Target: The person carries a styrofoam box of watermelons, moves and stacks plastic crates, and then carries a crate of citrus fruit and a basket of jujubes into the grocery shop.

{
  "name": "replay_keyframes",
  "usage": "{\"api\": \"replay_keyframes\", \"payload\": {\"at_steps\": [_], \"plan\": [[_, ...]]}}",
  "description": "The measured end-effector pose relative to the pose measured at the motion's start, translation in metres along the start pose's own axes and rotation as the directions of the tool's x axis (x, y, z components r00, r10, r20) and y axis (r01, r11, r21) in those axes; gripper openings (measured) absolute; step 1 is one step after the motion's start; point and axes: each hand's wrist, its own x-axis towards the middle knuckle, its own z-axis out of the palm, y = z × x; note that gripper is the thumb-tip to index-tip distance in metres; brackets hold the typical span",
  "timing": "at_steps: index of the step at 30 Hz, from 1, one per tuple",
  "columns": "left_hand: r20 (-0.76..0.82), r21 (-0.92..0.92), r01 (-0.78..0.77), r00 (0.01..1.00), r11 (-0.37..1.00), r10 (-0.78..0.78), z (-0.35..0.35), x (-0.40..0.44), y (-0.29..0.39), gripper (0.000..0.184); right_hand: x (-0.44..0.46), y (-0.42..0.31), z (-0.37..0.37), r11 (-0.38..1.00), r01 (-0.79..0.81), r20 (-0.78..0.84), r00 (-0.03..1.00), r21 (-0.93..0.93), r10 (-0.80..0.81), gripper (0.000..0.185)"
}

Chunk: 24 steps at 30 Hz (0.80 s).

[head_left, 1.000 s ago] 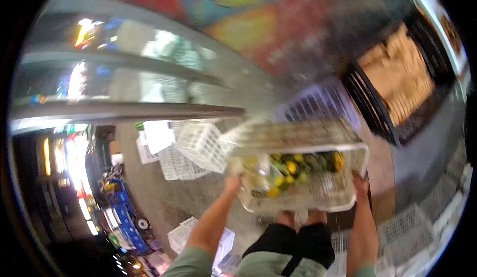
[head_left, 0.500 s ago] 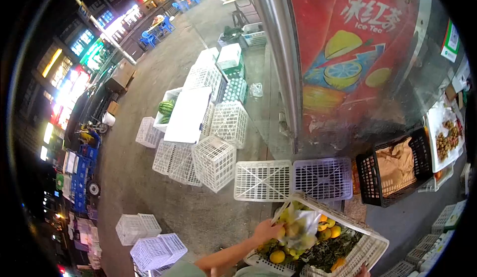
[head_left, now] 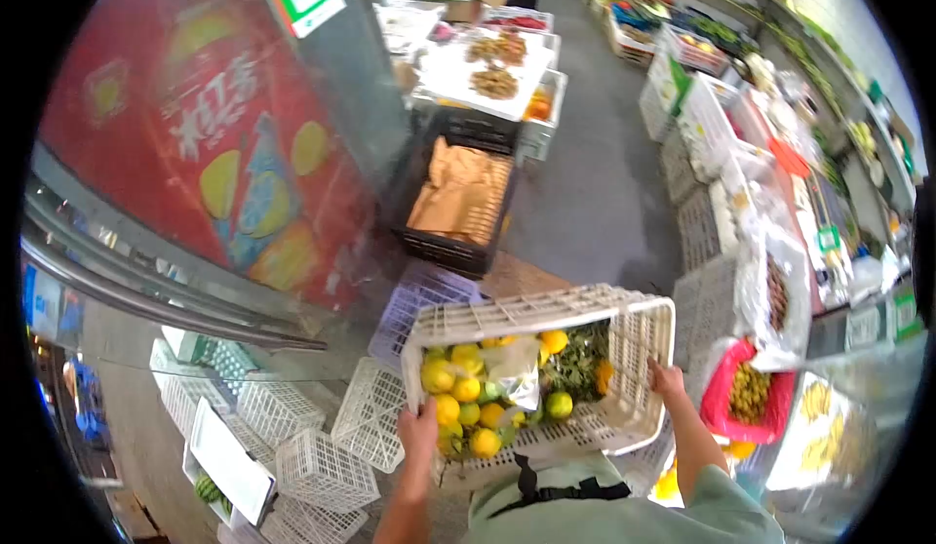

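Observation:
A white plastic crate (head_left: 639, 388) hangs in front of my body, held at both ends. Inside it lie yellow and green citrus fruits (head_left: 466, 388), a clear plastic bag (head_left: 517, 367) and dark green leaves (head_left: 573, 359). My left hand (head_left: 419, 429) grips the crate's left end, and my right hand (head_left: 667, 380) is closed on its right end. Just beyond the crate are a purple crate (head_left: 421, 300) and a black crate (head_left: 450, 250) with brown paper in it.
A red drink poster (head_left: 205, 144) covers the glass door at left, with a metal handle bar (head_left: 166, 305). White crates (head_left: 322, 471) stand lower left. A grey floor aisle (head_left: 604, 154) runs ahead, between a white tray of fruit (head_left: 487, 66) and produce crates (head_left: 751, 193) at right.
The view has swung right, from the street outside to the shop aisle. The crate now sits more level and centred before me, with both hands on its ends.

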Motion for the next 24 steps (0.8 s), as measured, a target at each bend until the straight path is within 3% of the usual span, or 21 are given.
{"api": "replay_keyframes", "payload": {"at_steps": [1, 2, 4, 6, 7, 12, 15, 16, 17, 20, 24], "plan": [[0.018, 0.024, -0.01, 1.0, 1.0, 0.01, 0.003, -0.008, 0.003, 0.038, -0.015, -0.004, -0.005, 0.985, -0.089, -0.027, 0.995, 0.151, 0.094, 0.034], [0.035, 0.031, -0.022, 0.999, 0.999, 0.021, 0.011, -0.014, 0.0, 0.038, -0.021, 0.0, -0.018, 0.964, -0.067, -0.044, 0.996, 0.256, 0.081, 0.04], [0.033, -0.091, -0.244, 0.968, 0.965, 0.248, 0.026, 0.019, 0.008, 0.037, -0.044, -0.035, -0.045, 0.979, -0.093, -0.161, 0.979, 0.179, 0.122, 0.042], [0.034, -0.092, -0.36, 0.931, 0.928, 0.364, 0.036, 0.025, 0.037, 0.036, -0.052, -0.042, -0.065, 0.98, -0.144, -0.223, 0.959, 0.141, 0.173, 0.045], [0.034, -0.092, -0.447, 0.892, 0.89, 0.452, 0.046, 0.02, 0.055, 0.035, -0.052, -0.037, -0.08, 0.938, -0.067, -0.225, 0.963, 0.341, 0.15, 0.027], [0.16, -0.075, -0.598, 0.783, 0.798, 0.602, 0.069, -0.017, 0.178, 0.034, -0.073, -0.027, -0.128, 0.82, 0.058, -0.328, 0.931, 0.569, 0.162, 0.018], [0.225, -0.069, -0.68, 0.702, 0.73, 0.676, 0.097, -0.037, 0.243, 0.033, -0.043, -0.013, -0.137, 0.804, 0.069, -0.449, 0.856, 0.59, 0.256, 0.017], [0.232, -0.094, -0.717, 0.659, 0.691, 0.715, 0.109, -0.039, 0.262, 0.032, -0.03, -0.013, -0.138, 0.782, 0.165, -0.494, 0.846, 0.602, 0.201, 0.016], [0.243, -0.122, -0.747, 0.616, 0.654, 0.749, 0.119, -0.035, 0.276, 0.031, -0.016, -0.013, -0.138, 0.769, 0.152, -0.493, 0.838, 0.621, 0.233, 0.016], [0.325, -0.108, -0.685, 0.66, 0.72, 0.677, 0.173, -0.004, 0.311, 0.032, 0.046, -0.009, -0.152, 0.738, 0.142, -0.488, 0.828, 0.66, 0.277, 0.018], [0.363, -0.095, -0.575, 0.74, 0.813, 0.566, 0.223, 0.03, 0.39, 0.03, 0.12, -0.062, -0.185, 0.809, 0.041, -0.488, 0.815, 0.587, 0.312, 0.022]]}}
